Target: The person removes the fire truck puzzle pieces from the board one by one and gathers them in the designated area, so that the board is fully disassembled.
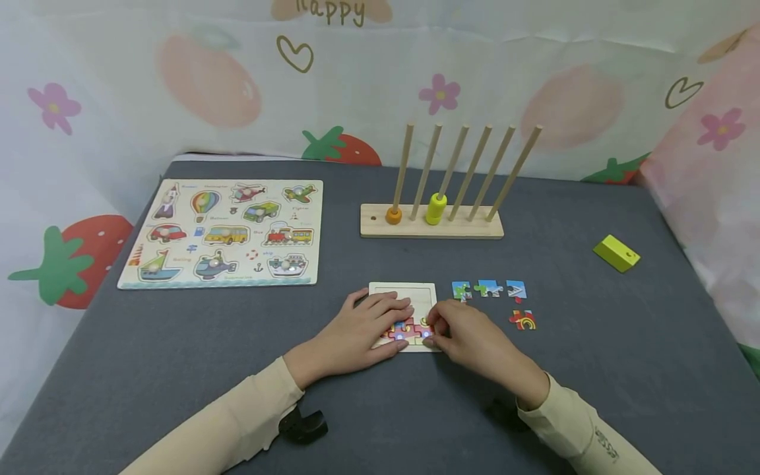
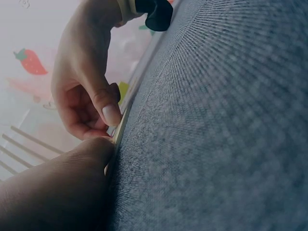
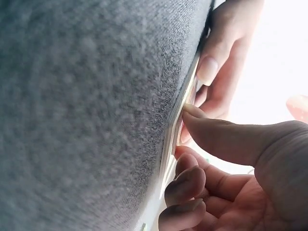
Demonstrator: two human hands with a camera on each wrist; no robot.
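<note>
A small white puzzle board (image 1: 423, 297) lies on the table, with joined pink, blue and red jigsaw pieces (image 1: 404, 332) along its lower part. My left hand (image 1: 365, 328) rests across the board's left side, its fingers extended over the pieces and the thumb along the bottom edge. At the right edge, my right hand (image 1: 469, 333) holds a puzzle piece (image 1: 424, 330) between thumb and index finger, low against the board. In the right wrist view the thumb (image 3: 216, 134) touches the board's rim, and the other fingers are curled. Fingers partly hide the pieces.
Several loose jigsaw pieces (image 1: 489, 288) lie right of the board. Behind stands a wooden peg rack (image 1: 374, 227) with orange and yellow beads. A vehicle picture puzzle (image 1: 249, 254) lies at the back left, a yellow-green block (image 1: 616, 253) at the right.
</note>
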